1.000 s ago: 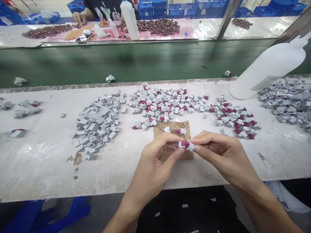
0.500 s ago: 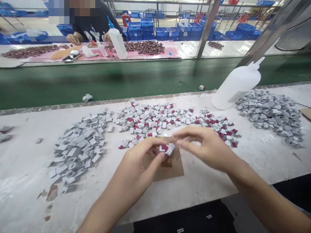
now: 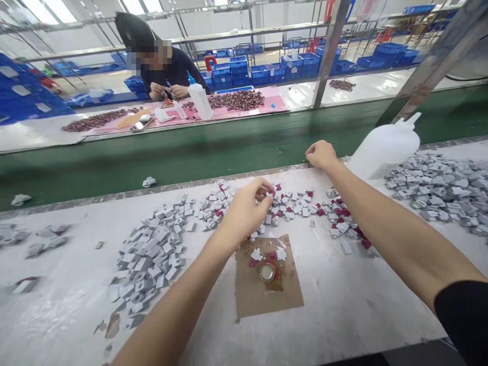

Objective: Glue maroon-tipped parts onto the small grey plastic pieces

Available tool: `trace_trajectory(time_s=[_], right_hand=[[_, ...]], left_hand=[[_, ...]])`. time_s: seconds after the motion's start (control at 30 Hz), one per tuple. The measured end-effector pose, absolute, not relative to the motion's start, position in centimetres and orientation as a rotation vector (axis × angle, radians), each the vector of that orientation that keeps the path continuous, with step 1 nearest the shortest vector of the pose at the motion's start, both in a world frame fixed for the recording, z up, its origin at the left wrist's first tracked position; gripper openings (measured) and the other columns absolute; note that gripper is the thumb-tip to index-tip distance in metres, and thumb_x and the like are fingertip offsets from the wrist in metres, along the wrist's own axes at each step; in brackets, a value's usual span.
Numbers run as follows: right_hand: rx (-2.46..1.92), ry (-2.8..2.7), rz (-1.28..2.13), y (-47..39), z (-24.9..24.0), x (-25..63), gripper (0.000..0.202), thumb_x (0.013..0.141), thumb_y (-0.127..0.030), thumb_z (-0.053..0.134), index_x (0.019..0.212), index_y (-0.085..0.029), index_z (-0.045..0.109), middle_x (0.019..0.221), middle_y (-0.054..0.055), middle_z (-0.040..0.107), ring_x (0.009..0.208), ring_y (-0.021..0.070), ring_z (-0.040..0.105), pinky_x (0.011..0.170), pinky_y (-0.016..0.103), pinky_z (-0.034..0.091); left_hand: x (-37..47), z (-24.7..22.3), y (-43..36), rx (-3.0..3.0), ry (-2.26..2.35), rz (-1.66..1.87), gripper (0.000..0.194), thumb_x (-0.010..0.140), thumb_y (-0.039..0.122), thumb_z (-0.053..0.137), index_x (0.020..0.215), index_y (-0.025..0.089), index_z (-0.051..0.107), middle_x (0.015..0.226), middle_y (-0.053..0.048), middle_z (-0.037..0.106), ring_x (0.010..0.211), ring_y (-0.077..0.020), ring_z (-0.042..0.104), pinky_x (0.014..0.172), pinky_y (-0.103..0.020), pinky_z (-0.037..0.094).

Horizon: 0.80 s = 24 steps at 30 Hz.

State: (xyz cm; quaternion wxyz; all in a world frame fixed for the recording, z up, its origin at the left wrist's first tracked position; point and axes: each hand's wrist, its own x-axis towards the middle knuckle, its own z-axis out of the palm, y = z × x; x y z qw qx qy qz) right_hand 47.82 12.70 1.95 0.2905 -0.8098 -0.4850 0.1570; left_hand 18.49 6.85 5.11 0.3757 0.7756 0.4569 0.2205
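Note:
My left hand reaches over the middle pile of small grey-white and dark-red pieces. Its thumb and fingers are curled together around a small white-and-red piece. My right hand is stretched forward to the near edge of the green belt, fingers closed and pointing left; whatever they hold is hidden. Between my forearms lies a brown cardboard square. On it sits a round metal bottle cap in a wet brown patch, with a few white and dark-red bits beside it.
Grey block-like pieces are heaped at left, and another grey heap lies at right. A white squeeze bottle leans beside my right forearm. Across the belt, a person works behind an upright bottle. A metal post rises there.
My hands have parted from above the cardboard. The right has gone forward to the belt's edge, the left to the middle pile. The bottle cap is now uncovered, and the camera view has tilted up.

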Motion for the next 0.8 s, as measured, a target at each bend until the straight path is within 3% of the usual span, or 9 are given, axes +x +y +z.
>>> trace_trajectory(time_s=[0.13, 0.23, 0.33, 0.47, 0.53, 0.6, 0.7, 0.8], right_hand=[[-1.949, -1.201, 0.700, 10.0, 2.4, 45.4, 0.028, 0.105, -0.030, 0.087, 0.129, -0.016, 0.082, 0.129, 0.012, 0.084, 0.100, 0.0239, 0.084, 0.095, 0.044, 0.072], [-1.746, -1.135, 0.890, 5.8, 2.9, 43.9, 0.026, 0.093, -0.021, 0.095, 0.118, -0.015, 0.088, 0.110, 0.015, 0.088, 0.086, 0.0253, 0.087, 0.087, 0.042, 0.073], [-1.573, -1.035, 1.077, 1.3, 2.9, 43.1, 0.034, 0.092, -0.038, 0.096, 0.118, -0.018, 0.090, 0.111, 0.016, 0.089, 0.095, 0.0292, 0.089, 0.085, 0.043, 0.074], [-1.427, -0.856, 1.198, -2.9, 2.3, 42.6, 0.048, 0.091, -0.056, 0.095, 0.125, -0.023, 0.090, 0.121, 0.013, 0.088, 0.103, 0.0264, 0.087, 0.085, 0.041, 0.075], [-1.391, -0.780, 1.218, -4.1, 2.0, 42.3, 0.048, 0.092, -0.056, 0.095, 0.129, -0.025, 0.090, 0.111, 0.010, 0.088, 0.100, 0.0246, 0.086, 0.084, 0.040, 0.075], [-1.363, -0.727, 1.227, -4.8, 1.9, 41.9, 0.047, 0.093, -0.054, 0.096, 0.128, -0.024, 0.090, 0.106, 0.009, 0.087, 0.097, 0.0240, 0.086, 0.085, 0.040, 0.075], [-1.320, -0.679, 1.222, -5.7, 2.0, 41.0, 0.045, 0.090, -0.054, 0.099, 0.121, -0.023, 0.090, 0.107, 0.010, 0.089, 0.098, 0.0250, 0.087, 0.090, 0.043, 0.075], [-1.330, -0.682, 1.181, -7.6, 2.2, 39.9, 0.045, 0.086, -0.055, 0.102, 0.116, -0.022, 0.091, 0.099, 0.011, 0.090, 0.095, 0.0286, 0.089, 0.088, 0.045, 0.076]], left_hand=[[22.5, 3.7, 14.1, 1.980, 1.346, 0.516, 0.012, 0.102, 0.012, 0.074, 0.112, 0.019, 0.077, 0.108, -0.011, 0.084, 0.099, -0.0247, 0.080, 0.091, -0.039, 0.065], [25.7, 2.2, 18.2, 1.984, 1.424, 0.432, 0.027, 0.109, 0.031, 0.079, 0.131, 0.016, 0.076, 0.129, -0.012, 0.081, 0.113, -0.0257, 0.079, 0.101, -0.046, 0.068], [28.2, 0.9, 20.4, 2.012, 1.446, 0.361, 0.040, 0.111, 0.043, 0.078, 0.143, 0.019, 0.074, 0.145, -0.013, 0.075, 0.123, -0.0279, 0.077, 0.105, -0.051, 0.069], [29.0, 0.4, 21.7, 2.059, 1.497, 0.349, 0.033, 0.114, 0.043, 0.073, 0.137, 0.019, 0.076, 0.141, -0.011, 0.076, 0.121, -0.0264, 0.077, 0.104, -0.049, 0.068], [28.4, 0.8, 21.8, 2.077, 1.530, 0.364, 0.024, 0.115, 0.037, 0.070, 0.126, 0.017, 0.077, 0.130, -0.012, 0.078, 0.120, -0.0281, 0.077, 0.105, -0.050, 0.066], [27.4, 1.5, 21.3, 2.098, 1.542, 0.387, 0.014, 0.109, 0.026, 0.074, 0.119, 0.016, 0.075, 0.124, -0.017, 0.079, 0.126, -0.0363, 0.074, 0.110, -0.057, 0.061], [25.5, 3.0, 18.7, 2.154, 1.499, 0.436, 0.029, 0.100, 0.019, 0.077, 0.128, 0.016, 0.072, 0.132, -0.026, 0.078, 0.139, -0.0481, 0.064, 0.117, -0.066, 0.053], [22.3, 4.7, 14.0, 2.227, 1.401, 0.462, 0.037, 0.102, 0.026, 0.073, 0.138, 0.019, 0.070, 0.136, -0.022, 0.077, 0.140, -0.0453, 0.062, 0.120, -0.061, 0.051]])
